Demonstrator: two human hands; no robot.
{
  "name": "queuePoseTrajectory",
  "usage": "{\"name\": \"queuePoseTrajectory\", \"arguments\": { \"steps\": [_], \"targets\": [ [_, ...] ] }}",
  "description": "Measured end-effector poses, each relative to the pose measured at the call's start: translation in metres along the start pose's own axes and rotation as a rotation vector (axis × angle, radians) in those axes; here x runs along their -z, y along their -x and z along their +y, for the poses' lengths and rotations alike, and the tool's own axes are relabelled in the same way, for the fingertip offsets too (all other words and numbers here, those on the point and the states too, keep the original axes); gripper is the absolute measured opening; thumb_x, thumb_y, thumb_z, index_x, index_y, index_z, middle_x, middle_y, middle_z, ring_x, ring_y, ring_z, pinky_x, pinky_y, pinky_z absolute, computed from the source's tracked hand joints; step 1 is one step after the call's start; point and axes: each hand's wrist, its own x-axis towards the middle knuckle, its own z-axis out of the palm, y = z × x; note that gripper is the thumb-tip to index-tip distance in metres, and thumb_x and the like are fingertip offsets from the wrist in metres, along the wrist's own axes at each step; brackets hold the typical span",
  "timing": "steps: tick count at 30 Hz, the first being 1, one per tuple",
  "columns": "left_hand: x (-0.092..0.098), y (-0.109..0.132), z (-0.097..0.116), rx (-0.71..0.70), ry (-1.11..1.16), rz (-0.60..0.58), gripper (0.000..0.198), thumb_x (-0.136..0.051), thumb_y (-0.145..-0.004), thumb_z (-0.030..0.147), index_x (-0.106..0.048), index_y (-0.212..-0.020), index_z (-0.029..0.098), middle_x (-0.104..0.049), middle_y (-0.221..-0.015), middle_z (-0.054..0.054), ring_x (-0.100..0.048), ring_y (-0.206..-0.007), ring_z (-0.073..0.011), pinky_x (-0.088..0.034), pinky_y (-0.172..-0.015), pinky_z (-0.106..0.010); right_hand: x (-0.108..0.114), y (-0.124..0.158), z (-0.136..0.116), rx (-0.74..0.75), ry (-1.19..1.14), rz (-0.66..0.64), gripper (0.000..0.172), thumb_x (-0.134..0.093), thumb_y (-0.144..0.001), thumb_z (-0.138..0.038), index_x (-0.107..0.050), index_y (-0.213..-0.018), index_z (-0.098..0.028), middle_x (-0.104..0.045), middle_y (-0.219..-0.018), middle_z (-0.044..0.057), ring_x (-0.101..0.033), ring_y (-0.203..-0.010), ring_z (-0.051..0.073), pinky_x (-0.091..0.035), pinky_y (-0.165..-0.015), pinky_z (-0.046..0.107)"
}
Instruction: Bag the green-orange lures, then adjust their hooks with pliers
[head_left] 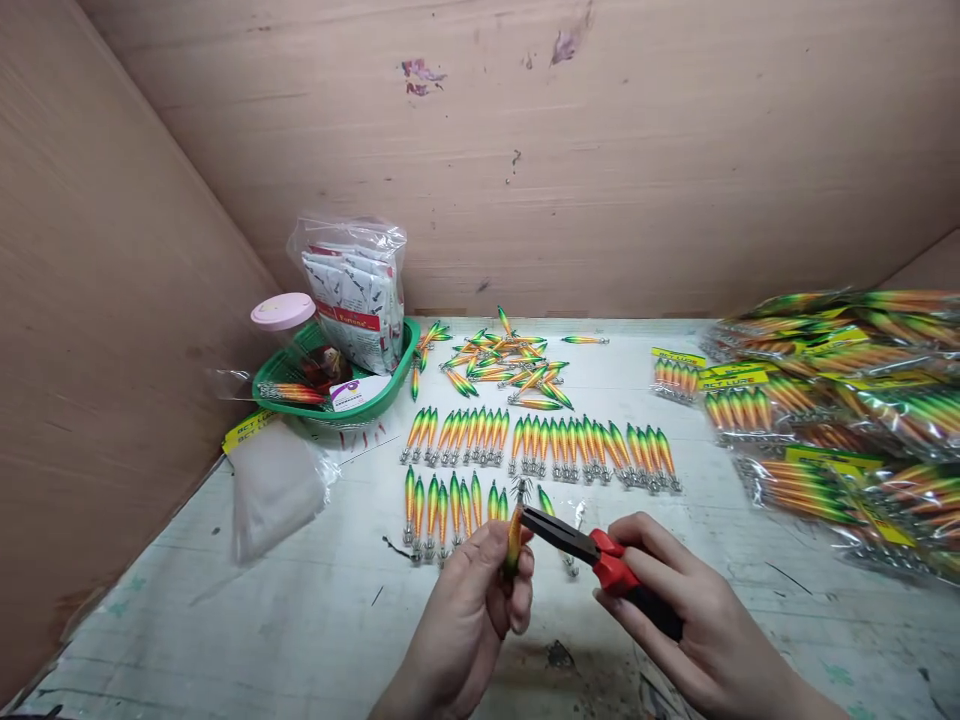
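Pinching one orange-green lure (pixel 513 540) upright in my left hand (pixel 472 620), fingers pressed on its body. Right hand (pixel 694 625) wrapped around red-handled pliers (pixel 600 555), nose at the lure's top end. Landmark: green basket (pixel 300 395). Clear bags (pixel 274 485) just below it, lure rows (pixel 540 440) right of it, loose pile (pixel 506 365) above those, packed lures (pixel 840 410) far right.

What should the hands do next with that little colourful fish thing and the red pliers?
Probably close the pliers on the hook end of the lure. The left hand pinches the lure upright, the right hand holds the red handles, and the tips already sit right at the lure's top. After that, it likely joins the front row of lures.
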Motion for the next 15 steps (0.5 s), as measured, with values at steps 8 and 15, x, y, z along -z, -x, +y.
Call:
{"name": "queuePoseTrajectory", "arguments": {
  "steps": [8, 15],
  "targets": [
    [0.008, 0.008, -0.002, -0.166, -0.235, -0.191, 0.042, -0.060, -0.083, 0.055, -0.060, -0.096, 0.016, -0.028, -0.054, 0.009, -0.017, -0.048, -0.0053, -0.016, -0.045, -0.017, 0.015, 0.002, -0.005, -0.064, -0.006, -0.094, 0.009, -0.048, -0.091, -0.020, -0.053, -0.084, -0.022, -0.054, -0.088, 0.006, -0.057, -0.075, 0.016, -0.050, -0.064, 0.024],
    [0.003, 0.011, -0.011, -0.433, -0.545, 0.057, 0.046, -0.061, -0.080, 0.059, -0.065, -0.105, 0.020, -0.041, -0.060, 0.004, -0.035, -0.054, -0.0095, -0.032, -0.054, -0.020, 0.019, 0.007, -0.009, -0.095, -0.015, -0.119, 0.009, -0.048, -0.091, -0.021, -0.055, -0.084, -0.023, -0.054, -0.089, 0.006, -0.058, -0.076, 0.016, -0.051, -0.064, 0.024]
  ]
}}
